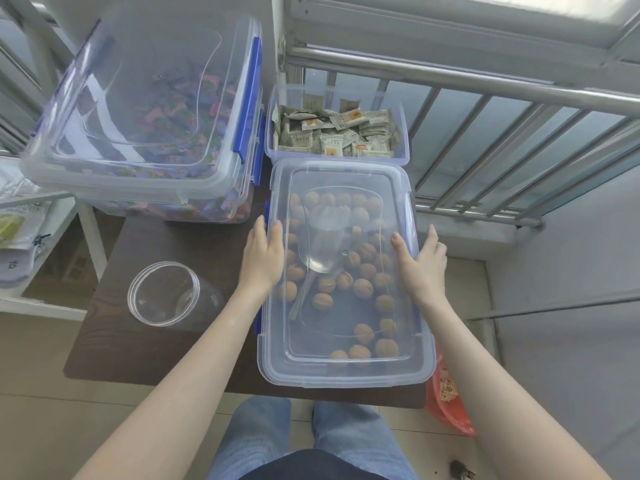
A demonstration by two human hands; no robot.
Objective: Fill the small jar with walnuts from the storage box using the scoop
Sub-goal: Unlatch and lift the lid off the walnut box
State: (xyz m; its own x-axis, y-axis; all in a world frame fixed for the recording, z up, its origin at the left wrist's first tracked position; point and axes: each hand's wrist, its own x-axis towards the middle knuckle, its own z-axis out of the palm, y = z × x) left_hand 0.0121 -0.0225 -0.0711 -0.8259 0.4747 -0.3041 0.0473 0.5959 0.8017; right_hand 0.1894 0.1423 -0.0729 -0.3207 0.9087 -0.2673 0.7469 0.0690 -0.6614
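Observation:
A clear storage box point(341, 374) with a clear lid point(346, 174) sits on the right of the dark table point(166, 355). Through the lid I see several walnuts point(362, 288) and a clear plastic scoop point(323, 247) lying among them. My left hand point(265, 254) grips the lid's left edge and my right hand point(420, 259) grips its right edge. The small clear jar point(166, 294) stands uncapped and empty to the left of the box.
Behind the jar stand stacked clear bins point(145, 109) with blue latches, holding coloured wrapped sweets. A smaller open box of paper packets point(337, 133) lies behind the walnut box. A metal railing point(502, 140) runs at the right. An orange basin point(446, 407) rests on the floor.

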